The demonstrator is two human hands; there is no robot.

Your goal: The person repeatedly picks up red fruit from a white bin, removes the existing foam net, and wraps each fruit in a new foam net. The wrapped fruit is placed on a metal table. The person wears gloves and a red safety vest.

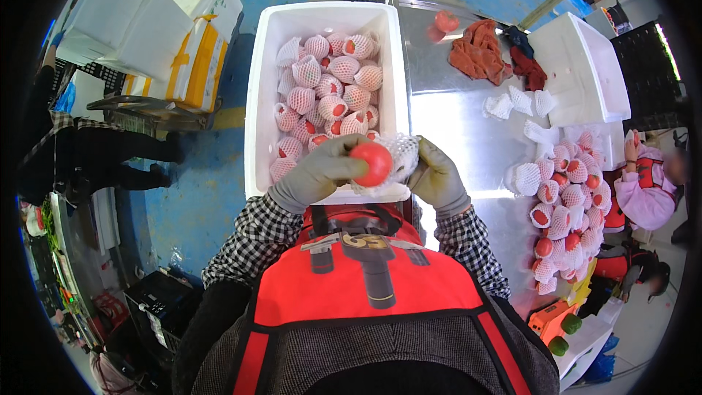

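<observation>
My left hand (323, 171), in a grey work glove, grips a bare red tomato (374, 164) between thumb and fingers. Beside the tomato, my right hand (440, 175), gloved too, pinches a white foam net sleeve (403, 154) by its edge. Part of the sleeve is behind the tomato, so I cannot tell whether the tomato sits partly inside it. Both hands are over the near end of a white foam box (254, 104). Inside that box lie many net-wrapped tomatoes (329, 88), with red showing through the openings.
Right of the box, a steel table (439, 71) bears a pile of net-wrapped tomatoes (570, 203), loose foam sleeves (520, 101), a lone tomato (446, 21) and a rust-coloured cloth (478, 52). A loaded cart (159, 103) and a person (109, 148) are at left; co-workers (647, 192) stand at right.
</observation>
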